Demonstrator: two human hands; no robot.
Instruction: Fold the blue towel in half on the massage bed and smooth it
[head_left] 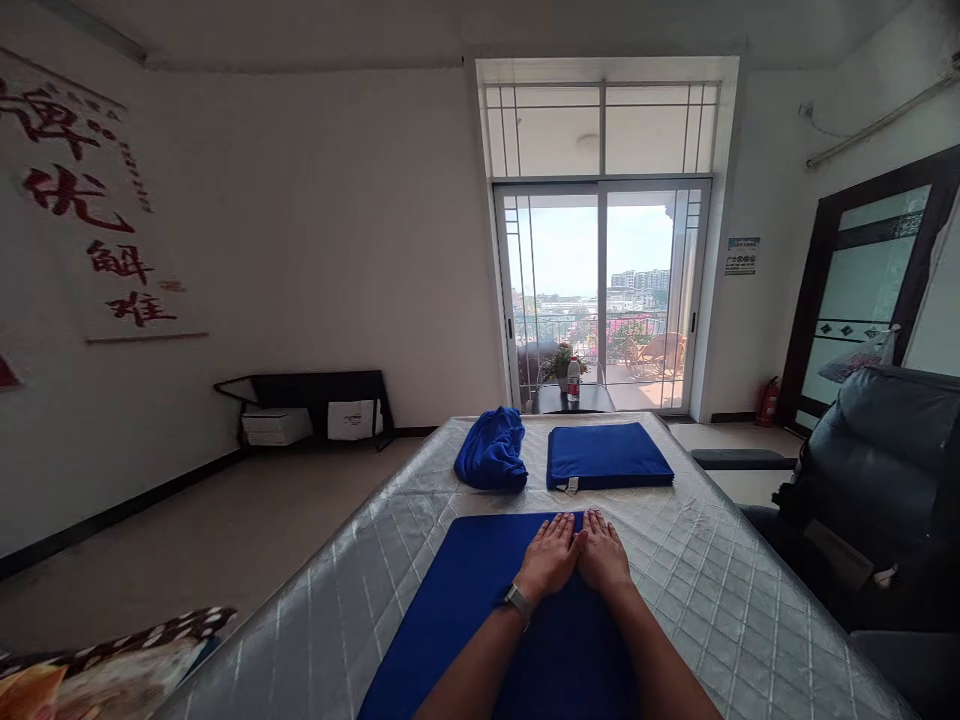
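Note:
A blue folded cloth [450,610] lies flat on the quilted silver mattress [705,560] in front of me. Both hands rest palms down at its far edge, side by side with thumbs touching or nearly so. My left hand [551,555], with a watch on the wrist, has its fingers stretched out on the cloth. My right hand [602,552] lies flat beside it, fingers also extended near the cloth's far right corner. Beyond them sit a crumpled blue cloth bundle [493,450] and a neatly folded blue cloth stack [609,455] with a white tag.
A black chair [885,470] stands on the right, close to the mattress. Past the far end, a small table [551,402] holds a bottle [574,380] and a plant. A patterned blanket [135,660] is at lower left; a black rack [319,390] stands by the wall.

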